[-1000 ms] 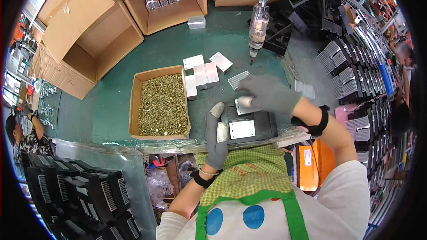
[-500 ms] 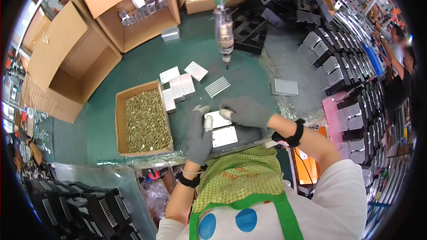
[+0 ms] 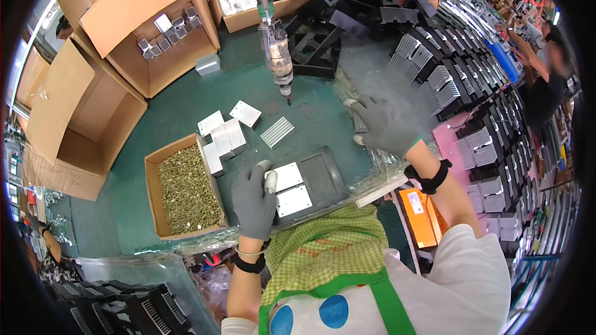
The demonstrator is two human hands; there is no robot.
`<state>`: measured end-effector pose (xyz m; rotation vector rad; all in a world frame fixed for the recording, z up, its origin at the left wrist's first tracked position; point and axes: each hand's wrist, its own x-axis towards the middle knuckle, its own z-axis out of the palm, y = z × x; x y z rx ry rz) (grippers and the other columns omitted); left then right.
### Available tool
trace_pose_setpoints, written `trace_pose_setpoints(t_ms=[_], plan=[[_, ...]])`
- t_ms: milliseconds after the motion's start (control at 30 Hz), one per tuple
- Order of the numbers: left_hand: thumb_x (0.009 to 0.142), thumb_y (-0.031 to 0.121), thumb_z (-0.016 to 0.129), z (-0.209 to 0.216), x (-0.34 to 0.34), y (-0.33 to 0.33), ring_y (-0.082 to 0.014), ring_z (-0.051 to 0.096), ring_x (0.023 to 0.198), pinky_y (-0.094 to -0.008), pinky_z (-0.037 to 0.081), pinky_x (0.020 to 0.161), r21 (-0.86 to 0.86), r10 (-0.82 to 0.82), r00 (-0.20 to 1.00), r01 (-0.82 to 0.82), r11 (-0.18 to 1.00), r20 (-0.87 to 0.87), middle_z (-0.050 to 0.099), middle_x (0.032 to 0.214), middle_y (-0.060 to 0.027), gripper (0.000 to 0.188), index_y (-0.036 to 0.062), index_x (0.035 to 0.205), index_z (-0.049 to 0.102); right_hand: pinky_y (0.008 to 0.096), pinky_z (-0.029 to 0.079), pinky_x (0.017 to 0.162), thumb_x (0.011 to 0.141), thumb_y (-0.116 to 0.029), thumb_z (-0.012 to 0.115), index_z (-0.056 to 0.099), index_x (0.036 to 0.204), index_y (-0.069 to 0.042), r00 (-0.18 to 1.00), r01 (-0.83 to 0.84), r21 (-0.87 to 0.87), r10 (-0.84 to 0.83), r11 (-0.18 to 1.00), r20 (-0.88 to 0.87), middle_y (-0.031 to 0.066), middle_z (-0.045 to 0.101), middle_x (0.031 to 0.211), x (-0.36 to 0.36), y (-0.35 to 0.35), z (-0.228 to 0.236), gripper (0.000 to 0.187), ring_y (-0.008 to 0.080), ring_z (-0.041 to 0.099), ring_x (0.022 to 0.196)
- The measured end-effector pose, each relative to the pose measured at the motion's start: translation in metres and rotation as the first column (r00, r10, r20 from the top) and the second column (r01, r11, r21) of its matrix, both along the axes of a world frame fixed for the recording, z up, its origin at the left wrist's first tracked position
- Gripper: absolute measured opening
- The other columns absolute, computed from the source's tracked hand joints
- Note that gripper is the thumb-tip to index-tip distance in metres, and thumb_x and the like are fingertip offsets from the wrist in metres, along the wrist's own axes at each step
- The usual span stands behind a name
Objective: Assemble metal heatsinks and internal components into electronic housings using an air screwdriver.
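Two bright metal plates with small holes, the upper plate (image 3: 286, 176) and the lower plate (image 3: 293, 201), lie side by side in a black fixture (image 3: 335, 177) near the table's front edge. My left hand (image 3: 253, 201), in a grey glove with pale fingertips, is at their left edge; its fingers are bent with nothing visible in them. My right hand (image 3: 390, 127), gloved too, reaches over a finned heat sink (image 3: 359, 124) at the right. Its fingers are spread around the block, most of which is hidden beneath. A carton of brass-coloured screws (image 3: 186, 192) stands left of my left hand.
A powered screwdriver (image 3: 279, 62) hangs above the table, bit down. Several metal blocks (image 3: 226, 136) and a finned heat sink (image 3: 277, 131) lie behind the fixture. Cardboard boxes (image 3: 133, 0) stand at the back left. Stacked black-and-silver parts (image 3: 444, 87) fill the right; people work nearby.
My right hand has left the upper plate and moved right to the heat sink, its fingers spreading. My left hand has drawn back to the plates' left edge. The whole view has shifted.
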<state>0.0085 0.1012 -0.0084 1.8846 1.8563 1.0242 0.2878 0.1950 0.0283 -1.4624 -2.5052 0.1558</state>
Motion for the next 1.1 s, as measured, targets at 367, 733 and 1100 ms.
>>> trace_pose_setpoints(t_ms=[367,733,1100], plan=[[0.086,0.019,0.059,-0.004,0.007,-0.002,-0.0294,0.051,0.090,-0.0435,0.039,0.077,0.056,0.006,0.981,0.005,0.998,-0.192,0.053,0.092,-0.0118,0.020,0.0088,0.102,0.065,0.0391,0.048,0.085,0.067,-0.009,0.069,0.048,0.122,-0.006,0.897,-0.014,-0.111,-0.037,0.994,-0.440,0.0122,0.055,0.114,0.003,-0.045,0.009,0.059,0.0329,0.058,0.099],[0.091,0.024,0.052,-0.020,0.002,0.001,-0.0332,0.048,0.111,-0.0424,0.034,0.096,0.134,-0.008,0.984,0.032,0.990,-0.178,0.053,0.115,-0.0169,0.025,0.0087,0.108,0.063,0.0394,0.047,0.076,0.064,-0.017,0.074,0.052,0.115,-0.008,0.999,0.001,-0.133,-0.005,0.991,-0.036,0.0099,0.059,0.100,-0.012,-0.087,-0.012,0.056,0.0301,0.059,0.092],[0.093,0.024,0.049,-0.027,0.002,-0.002,-0.0325,0.049,0.107,-0.0417,0.035,0.095,0.147,-0.020,0.997,0.031,0.989,-0.076,0.054,0.111,-0.0161,0.027,0.0060,0.107,0.062,0.0387,0.045,0.085,0.072,-0.020,0.065,0.054,0.114,-0.008,0.986,-0.163,0.016,0.163,0.987,-0.021,0.0088,0.057,0.107,-0.031,-0.052,0.004,0.045,0.0282,0.057,0.098]])
